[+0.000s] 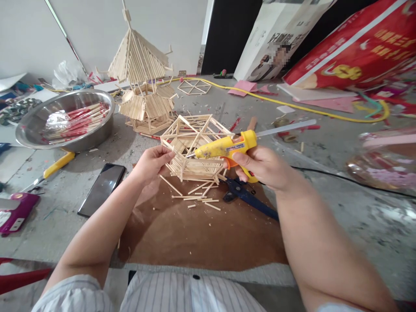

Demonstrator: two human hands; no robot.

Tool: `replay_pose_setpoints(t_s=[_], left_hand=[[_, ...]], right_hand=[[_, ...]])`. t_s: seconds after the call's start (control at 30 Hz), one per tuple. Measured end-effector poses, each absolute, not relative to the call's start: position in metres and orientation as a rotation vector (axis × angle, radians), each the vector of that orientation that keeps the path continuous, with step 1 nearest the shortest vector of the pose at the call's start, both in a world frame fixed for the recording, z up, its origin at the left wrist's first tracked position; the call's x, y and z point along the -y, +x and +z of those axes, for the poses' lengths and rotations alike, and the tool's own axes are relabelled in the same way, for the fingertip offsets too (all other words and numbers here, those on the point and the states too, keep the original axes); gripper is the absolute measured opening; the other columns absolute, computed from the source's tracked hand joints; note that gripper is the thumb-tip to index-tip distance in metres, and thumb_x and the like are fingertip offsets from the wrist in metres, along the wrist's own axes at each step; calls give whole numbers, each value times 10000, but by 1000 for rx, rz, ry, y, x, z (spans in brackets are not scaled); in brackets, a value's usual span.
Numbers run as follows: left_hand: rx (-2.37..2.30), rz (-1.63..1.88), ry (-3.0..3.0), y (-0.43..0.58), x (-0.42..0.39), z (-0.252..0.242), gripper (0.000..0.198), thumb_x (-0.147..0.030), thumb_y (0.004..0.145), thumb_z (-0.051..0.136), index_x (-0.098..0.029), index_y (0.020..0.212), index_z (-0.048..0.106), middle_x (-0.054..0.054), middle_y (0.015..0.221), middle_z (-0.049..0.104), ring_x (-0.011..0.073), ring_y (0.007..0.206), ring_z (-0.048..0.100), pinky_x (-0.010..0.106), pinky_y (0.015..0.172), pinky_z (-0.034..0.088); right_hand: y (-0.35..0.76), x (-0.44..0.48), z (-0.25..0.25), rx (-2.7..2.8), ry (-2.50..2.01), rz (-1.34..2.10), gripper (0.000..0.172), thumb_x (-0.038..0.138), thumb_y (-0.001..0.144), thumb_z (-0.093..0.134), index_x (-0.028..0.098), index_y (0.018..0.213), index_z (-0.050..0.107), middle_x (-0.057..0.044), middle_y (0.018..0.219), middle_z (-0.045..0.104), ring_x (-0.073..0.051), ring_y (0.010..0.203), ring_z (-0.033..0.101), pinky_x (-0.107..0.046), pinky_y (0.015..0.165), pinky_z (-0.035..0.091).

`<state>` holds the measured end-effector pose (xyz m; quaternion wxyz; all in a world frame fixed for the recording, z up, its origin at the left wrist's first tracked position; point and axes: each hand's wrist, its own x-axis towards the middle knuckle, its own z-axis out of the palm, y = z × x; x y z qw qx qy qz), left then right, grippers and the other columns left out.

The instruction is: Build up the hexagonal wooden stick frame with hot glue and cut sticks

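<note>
My right hand (264, 167) is wrapped round a yellow hot glue gun (224, 146) with an orange trigger. A translucent glue stick (286, 128) juts from its back. The nozzle points left, at the near-left part of a many-sided wooden stick frame (201, 167). At that frame's left edge, my left hand (152, 162) is closed in a pinch; whether a loose stick is between the fingertips is hidden. Short cut sticks (198, 198) lie in front of the frame on a brown sheet (195, 238). Blue-handled pliers (248, 197) rest beneath my right hand.
Behind stands a tiered stick pavilion (139, 56). To the left are a metal basin (26, 130) of wrapped sticks, a phone (102, 189), a yellow-handled knife (58, 165) and a purple device (19, 212). A yellow cable (276, 100) and black cord (351, 184) cross the table's right side.
</note>
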<state>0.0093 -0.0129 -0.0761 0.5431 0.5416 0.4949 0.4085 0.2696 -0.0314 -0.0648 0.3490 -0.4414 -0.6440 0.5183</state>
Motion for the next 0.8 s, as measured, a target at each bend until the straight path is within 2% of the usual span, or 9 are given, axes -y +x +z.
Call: replay_pose_setpoints(t_s=[0.43,0.8], left_hand=[[-1179,953,1279,10,14,-74,228,-311,678,638,-133,656,497,-52,539,464,12,357,341,172,347,195],[-1172,943,1304,10,13,-74,235,-325,685,630,-134,653,497,-51,544,466,10,356,339,171,345,194]], right_hand=[[267,31,-67,1686,-1176,1326,365,535,750,527,175,810,519,-1,716,550,-38,397,422,-204,351,330],[267,29,-67,1655,-1201,1285,367,555,726,536,187,734,526,2,686,551,-42,379,419,-205,343,324]])
